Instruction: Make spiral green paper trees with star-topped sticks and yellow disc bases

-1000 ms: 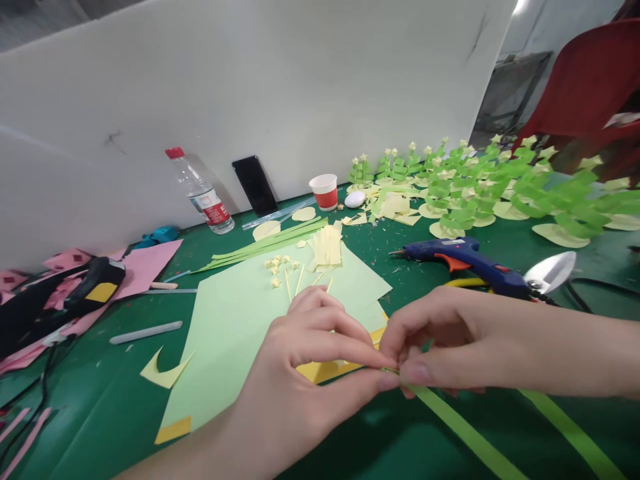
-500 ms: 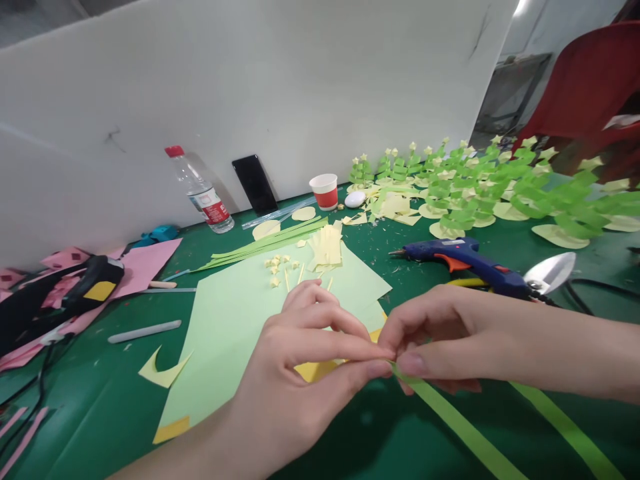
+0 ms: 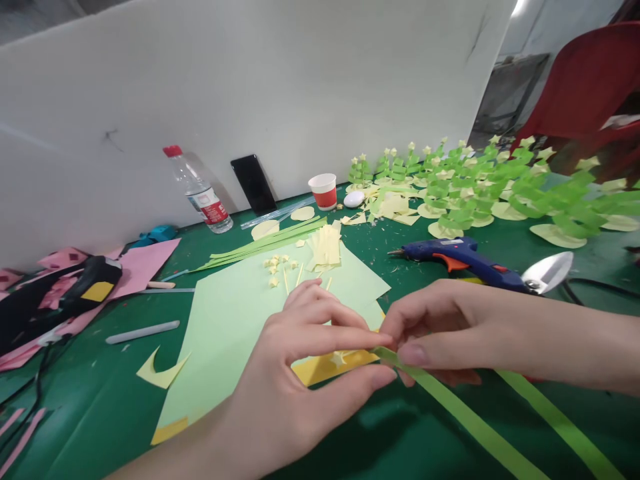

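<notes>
My right hand [image 3: 445,333] pinches a green paper strip [image 3: 465,420] close to its end, between thumb and fingers. From there the strip runs down toward the lower right, and a second green length [image 3: 560,420] shows below my wrist. My left hand [image 3: 310,360] has its thumb and index finger apart, the index fingertip touching or right beside the strip's end. Under that hand lies a pale green paper sheet [image 3: 230,320] with a yellow strip along its edge. A small yellow star [image 3: 338,359] shows between my left thumb and index finger.
Right of the sheet lies a blue glue gun [image 3: 440,251]. Several paper trees [image 3: 460,193] fill the back right. A paper cup [image 3: 323,193], phone [image 3: 253,184] and bottle [image 3: 205,200] stand along the white panel [image 3: 300,87]. At left are pink paper [image 3: 145,260] and a glue stick [image 3: 143,332].
My left thumb has come down, away from the index finger, and the strip's end between the hands now shows. My right hand keeps its pinch, almost unmoved.
</notes>
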`<state>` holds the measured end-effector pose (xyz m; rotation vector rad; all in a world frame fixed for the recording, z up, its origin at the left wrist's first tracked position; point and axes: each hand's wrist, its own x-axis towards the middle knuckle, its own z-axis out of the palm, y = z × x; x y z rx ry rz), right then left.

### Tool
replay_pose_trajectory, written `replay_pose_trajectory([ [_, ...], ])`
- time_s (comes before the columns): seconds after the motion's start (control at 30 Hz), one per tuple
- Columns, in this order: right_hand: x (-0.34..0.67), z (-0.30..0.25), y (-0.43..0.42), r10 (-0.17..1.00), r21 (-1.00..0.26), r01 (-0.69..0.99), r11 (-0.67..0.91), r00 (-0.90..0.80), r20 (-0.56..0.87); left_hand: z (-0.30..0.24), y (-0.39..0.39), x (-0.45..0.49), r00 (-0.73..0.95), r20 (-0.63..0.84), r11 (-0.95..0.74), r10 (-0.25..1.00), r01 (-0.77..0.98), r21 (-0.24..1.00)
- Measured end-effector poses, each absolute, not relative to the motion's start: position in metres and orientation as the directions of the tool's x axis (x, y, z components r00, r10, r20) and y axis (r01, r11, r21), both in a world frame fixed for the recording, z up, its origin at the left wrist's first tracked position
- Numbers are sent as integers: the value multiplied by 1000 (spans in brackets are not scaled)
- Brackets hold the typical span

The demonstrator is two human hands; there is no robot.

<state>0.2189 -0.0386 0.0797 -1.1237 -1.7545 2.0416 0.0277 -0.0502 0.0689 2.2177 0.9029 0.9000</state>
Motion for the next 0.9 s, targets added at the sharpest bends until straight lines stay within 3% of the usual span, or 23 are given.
replay_pose_trajectory([
  [0.43,219,79,-41,607,-931,291,-220,-706,-364,71,-52,32,516,414,-633,750,378,676],
  [0.9,219,77,-42,629,-935,333,-124,-702,-334,68,-52,32,490,346,-539,800,335,772],
])
